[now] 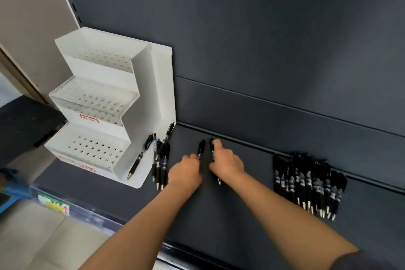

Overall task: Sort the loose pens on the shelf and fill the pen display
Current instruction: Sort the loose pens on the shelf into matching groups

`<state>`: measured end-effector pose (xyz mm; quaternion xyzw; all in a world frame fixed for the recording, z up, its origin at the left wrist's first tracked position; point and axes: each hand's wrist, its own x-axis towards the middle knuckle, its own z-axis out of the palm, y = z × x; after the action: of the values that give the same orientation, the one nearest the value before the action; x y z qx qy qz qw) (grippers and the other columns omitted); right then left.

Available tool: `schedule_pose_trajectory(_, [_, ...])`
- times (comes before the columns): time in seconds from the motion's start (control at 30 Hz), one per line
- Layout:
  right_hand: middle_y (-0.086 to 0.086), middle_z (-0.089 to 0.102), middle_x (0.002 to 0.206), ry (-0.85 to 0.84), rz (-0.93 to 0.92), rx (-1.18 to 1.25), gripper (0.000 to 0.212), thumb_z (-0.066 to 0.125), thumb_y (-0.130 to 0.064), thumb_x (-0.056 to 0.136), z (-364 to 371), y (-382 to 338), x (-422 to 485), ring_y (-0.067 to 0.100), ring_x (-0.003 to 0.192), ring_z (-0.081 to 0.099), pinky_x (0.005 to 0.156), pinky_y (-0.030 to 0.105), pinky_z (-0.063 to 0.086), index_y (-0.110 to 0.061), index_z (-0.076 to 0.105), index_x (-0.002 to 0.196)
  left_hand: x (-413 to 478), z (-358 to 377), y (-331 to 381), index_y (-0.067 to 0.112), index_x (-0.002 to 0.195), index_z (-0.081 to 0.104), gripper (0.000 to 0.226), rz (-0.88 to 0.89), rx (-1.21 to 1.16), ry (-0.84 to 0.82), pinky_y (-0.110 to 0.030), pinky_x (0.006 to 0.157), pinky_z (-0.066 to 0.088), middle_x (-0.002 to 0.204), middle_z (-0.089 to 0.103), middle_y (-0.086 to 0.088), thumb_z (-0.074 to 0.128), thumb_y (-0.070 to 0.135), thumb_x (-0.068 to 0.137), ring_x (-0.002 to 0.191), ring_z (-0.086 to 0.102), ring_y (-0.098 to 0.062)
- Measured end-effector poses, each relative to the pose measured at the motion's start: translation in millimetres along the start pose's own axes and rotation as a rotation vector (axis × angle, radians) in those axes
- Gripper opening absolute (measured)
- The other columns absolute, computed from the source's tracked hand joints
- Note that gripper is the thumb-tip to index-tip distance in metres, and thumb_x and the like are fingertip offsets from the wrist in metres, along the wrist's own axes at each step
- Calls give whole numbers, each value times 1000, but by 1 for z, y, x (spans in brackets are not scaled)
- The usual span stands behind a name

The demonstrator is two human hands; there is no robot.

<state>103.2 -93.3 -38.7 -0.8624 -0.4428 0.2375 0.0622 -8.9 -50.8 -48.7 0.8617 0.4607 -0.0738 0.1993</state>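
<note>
Two black pens lie side by side, close but apart, in the middle of the dark shelf [241, 221], each under a hand. The left hand [186, 172] curls its fingers round the lower end of the left-hand pen [201, 147], whose clip end sticks out past the fingertips toward the back of the shelf. The right hand [226, 163] holds the right-hand pen [212, 146] with its forefinger stretched along the barrel, and the pen's tip shows below the hand. To the left, a small cluster of loose pens [161, 161] lies on the shelf just beside the white pen display [145, 94], tips pointing toward the person. One single pen [138, 159] rests slantwise on the display's base plate. The display is a stepped stand of three tiers, each with rows of holes, and no pen stands in any hole. It sits at the left end of the shelf against the back panel [263, 28]. Well to the right, a larger pile of pens [309, 184] lies in a rough row, tips toward the front. A price label strip [54, 204] runs along the shelf's front edge.
</note>
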Motion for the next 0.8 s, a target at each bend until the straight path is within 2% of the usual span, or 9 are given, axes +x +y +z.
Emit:
schedule_pose_trajectory(0.17, [14, 59, 117, 68, 57, 122, 60, 52, -14, 87, -14, 29, -14, 34, 106, 58, 81, 37, 50, -18, 25, 141, 6, -4, 20, 0, 107, 47, 22, 22, -117, -24, -38, 81, 46, 115, 59, -21, 48, 11, 88, 107, 57, -40])
schedule_pose_trajectory(0.27, [15, 58, 118, 181, 75, 146, 61, 51, -15, 88, -30, 56, -26, 34, 106, 58, 80, 38, 50, -16, 27, 144, 4, -2, 53, 3, 105, 48, 20, 125, -167, -59, -36, 74, 46, 109, 61, -19, 50, 12, 87, 99, 60, -37])
schedule_pose_trajectory(0.37, [15, 56, 116, 281, 101, 135, 60, 52, -14, 87, -45, 89, -40, 35, 103, 59, 79, 40, 51, -16, 30, 143, -2, 3, 97, 11, 105, 49, 20, 184, -154, -80, -35, 76, 47, 107, 61, -11, 50, 17, 86, 100, 60, -32])
schedule_pose_trajectory(0.5, [16, 58, 111, 354, 162, 149, 65, 53, -12, 84, -59, 139, -64, 35, 99, 60, 76, 38, 51, -17, 30, 145, -7, 18, 144, 11, 103, 50, 19, 260, -250, -104, -37, 77, 49, 105, 62, -12, 50, 17, 85, 98, 59, -33])
schedule_pose_trajectory(0.63, [12, 62, 104, 374, 280, 186, 45, 53, -13, 82, -67, 185, -85, 32, 94, 61, 71, 36, 51, -13, 48, 126, -13, 33, 180, 10, 107, 50, 22, 324, -304, -130, -36, 74, 49, 101, 63, -14, 51, 14, 86, 93, 61, -31])
schedule_pose_trajectory(0.73, [14, 61, 104, 305, 331, 166, 23, 51, -11, 84, -70, 209, -95, 34, 94, 60, 68, 34, 46, -7, 55, 106, -18, 42, 201, 11, 118, 46, 33, 343, -305, -123, -36, 74, 50, 100, 63, -15, 51, 10, 86, 92, 62, -31])
schedule_pose_trajectory(0.8, [15, 59, 108, 259, 325, 129, 18, 50, -11, 86, -70, 218, -96, 35, 95, 60, 69, 34, 44, -5, 57, 102, -21, 47, 209, 10, 121, 45, 35, 343, -286, -122, -36, 74, 51, 100, 63, -14, 51, 9, 86, 89, 63, -31])
